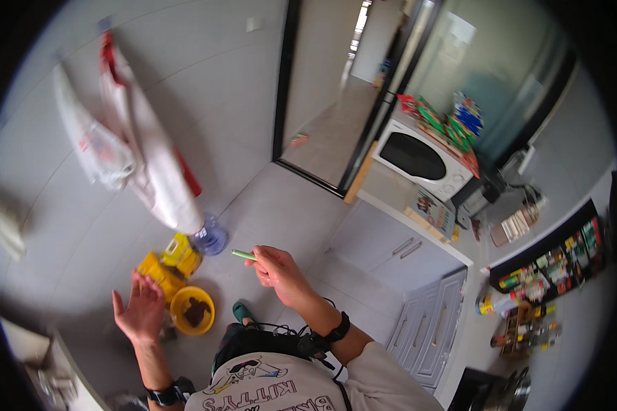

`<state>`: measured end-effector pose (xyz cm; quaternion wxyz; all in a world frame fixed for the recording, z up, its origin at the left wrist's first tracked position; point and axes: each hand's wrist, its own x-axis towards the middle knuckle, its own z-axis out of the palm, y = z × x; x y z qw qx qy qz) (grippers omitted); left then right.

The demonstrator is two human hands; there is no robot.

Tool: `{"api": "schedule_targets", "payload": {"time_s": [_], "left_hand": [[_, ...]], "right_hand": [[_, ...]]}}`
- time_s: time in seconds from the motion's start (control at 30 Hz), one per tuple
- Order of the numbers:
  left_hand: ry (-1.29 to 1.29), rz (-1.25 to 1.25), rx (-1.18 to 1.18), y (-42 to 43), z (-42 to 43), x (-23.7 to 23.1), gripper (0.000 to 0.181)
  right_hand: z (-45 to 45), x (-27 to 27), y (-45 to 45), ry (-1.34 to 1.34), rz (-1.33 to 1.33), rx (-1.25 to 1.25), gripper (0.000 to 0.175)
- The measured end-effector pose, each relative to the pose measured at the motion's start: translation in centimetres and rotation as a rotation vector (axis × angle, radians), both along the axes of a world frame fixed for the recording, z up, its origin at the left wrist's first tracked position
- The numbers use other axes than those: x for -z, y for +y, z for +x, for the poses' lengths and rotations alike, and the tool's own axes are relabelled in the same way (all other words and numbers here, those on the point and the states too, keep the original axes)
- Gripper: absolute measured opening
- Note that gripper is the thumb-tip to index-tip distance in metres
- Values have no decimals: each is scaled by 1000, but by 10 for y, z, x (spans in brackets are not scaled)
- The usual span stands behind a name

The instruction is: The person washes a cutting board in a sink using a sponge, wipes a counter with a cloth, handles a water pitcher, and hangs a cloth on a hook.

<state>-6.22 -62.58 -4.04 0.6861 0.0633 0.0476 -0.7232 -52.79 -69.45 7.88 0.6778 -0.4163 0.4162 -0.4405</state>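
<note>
My right hand [277, 269] is raised in front of me, closed around the end of a slim light-green object [243, 254], perhaps a handle or pen, which points left. My left hand [141, 311] is held palm up with its fingers apart and nothing in it. Below and behind that hand, on the floor, stands a yellow plastic basin [212, 312] with a dark reddish-brown item [197, 312] inside. Yellow bags or packages [162, 275] lie beside the basin, and a blue translucent water jug [212, 237] is just beyond them.
A white microwave [452, 177] with colourful packets on top stands on the right counter [391, 192], above grey cabinets [385, 246]. Bottles and a seasoning rack [514, 329] line the counter. An apron [154, 169] and a plastic bag [97, 149] hang at left. A black-framed doorway [277, 82] is ahead.
</note>
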Motion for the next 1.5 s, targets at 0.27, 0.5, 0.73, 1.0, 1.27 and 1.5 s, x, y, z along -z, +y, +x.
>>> {"api": "schedule_targets", "payload": {"time_s": [0.27,0.5,0.73,1.0,1.27,1.5], "left_hand": [[-56,239,-97,-266,25,47,72],[-45,376,203,-500,-85,61,58],[-236,321,143,-577,-93,34,49],[-216,566,-258,-424,-153,65,35],[-69,657,-599,-203,-222,12,33],[2,619,-819,51,-226,31,33]], "right_hand": [[-157,121,-225,-308,241,474,29],[-486,223,-320,-242,278,1401,19],[-519,236,-417,258,469,1453,17],[-476,230,-642,554,301,800,16],[-121,248,-628,604,-57,-233,16],[113,252,-421,525,-415,-723,16]]}}
